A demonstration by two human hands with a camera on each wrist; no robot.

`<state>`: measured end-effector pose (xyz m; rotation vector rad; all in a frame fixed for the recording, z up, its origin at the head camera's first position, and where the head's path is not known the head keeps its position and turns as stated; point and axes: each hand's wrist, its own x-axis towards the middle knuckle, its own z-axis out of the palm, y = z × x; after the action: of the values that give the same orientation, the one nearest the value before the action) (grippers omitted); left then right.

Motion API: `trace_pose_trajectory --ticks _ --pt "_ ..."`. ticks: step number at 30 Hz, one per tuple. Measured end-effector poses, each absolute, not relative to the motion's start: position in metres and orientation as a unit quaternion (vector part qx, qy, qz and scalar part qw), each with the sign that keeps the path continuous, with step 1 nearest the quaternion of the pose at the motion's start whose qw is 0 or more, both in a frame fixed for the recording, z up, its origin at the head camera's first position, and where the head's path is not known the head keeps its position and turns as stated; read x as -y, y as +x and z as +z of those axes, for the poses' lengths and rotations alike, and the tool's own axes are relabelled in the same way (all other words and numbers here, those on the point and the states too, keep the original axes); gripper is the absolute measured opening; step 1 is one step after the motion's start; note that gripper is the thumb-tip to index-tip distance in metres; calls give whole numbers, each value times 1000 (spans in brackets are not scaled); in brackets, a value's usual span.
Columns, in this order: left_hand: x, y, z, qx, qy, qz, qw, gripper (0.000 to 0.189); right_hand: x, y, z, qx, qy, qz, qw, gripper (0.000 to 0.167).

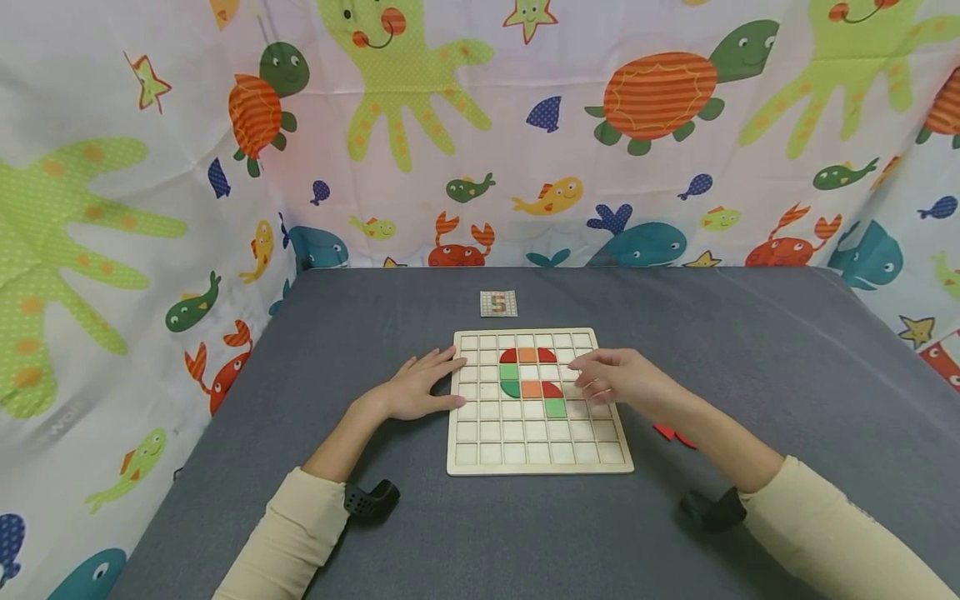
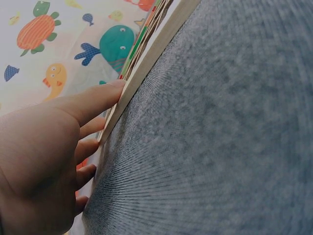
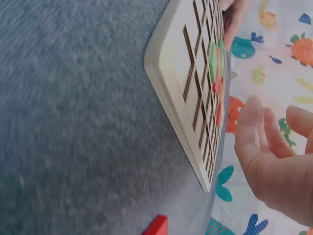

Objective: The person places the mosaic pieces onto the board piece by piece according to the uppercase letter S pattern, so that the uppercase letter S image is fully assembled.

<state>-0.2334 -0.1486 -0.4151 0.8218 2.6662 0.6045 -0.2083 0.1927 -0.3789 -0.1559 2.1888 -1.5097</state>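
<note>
Wooden grid board (image 1: pixel 540 469) has its left edge touched by the left hand (image 1: pixel 416 388), thumb and fingers spread wide. The right hand (image 1: pixel 630 383), fingers loosely bent and apart from the thumb, hovers over its right side. 8 coloured pieces (image 1: pixel 531 389) fill cells mid-board; 2 red pieces (image 1: pixel 663 431) lie near the right forearm (image 1: pixel 731 442). Beyond, a small card (image 1: pixel 498 303) rests on grey cloth (image 1: pixel 352 325).

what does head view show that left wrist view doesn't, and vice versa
Only the head view: the right hand, the small square patterned card and the flat red pieces on the grey cloth. Only the left wrist view: the palm side of the left hand. Both: that hand touching the pale wooden grid board, the grey cloth and the white sea-animal print backdrop.
</note>
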Motion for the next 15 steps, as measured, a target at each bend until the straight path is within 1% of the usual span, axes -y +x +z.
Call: trace_pose_trajectory --ticks 6,15 --pt "149 -233 -415 -923 290 210 141 72 -204 -207 -373 -782 -58 -571 242 52" --pt "148 -234 -415 -923 288 211 142 72 -227 -205 -373 -750 -52 -610 249 61"
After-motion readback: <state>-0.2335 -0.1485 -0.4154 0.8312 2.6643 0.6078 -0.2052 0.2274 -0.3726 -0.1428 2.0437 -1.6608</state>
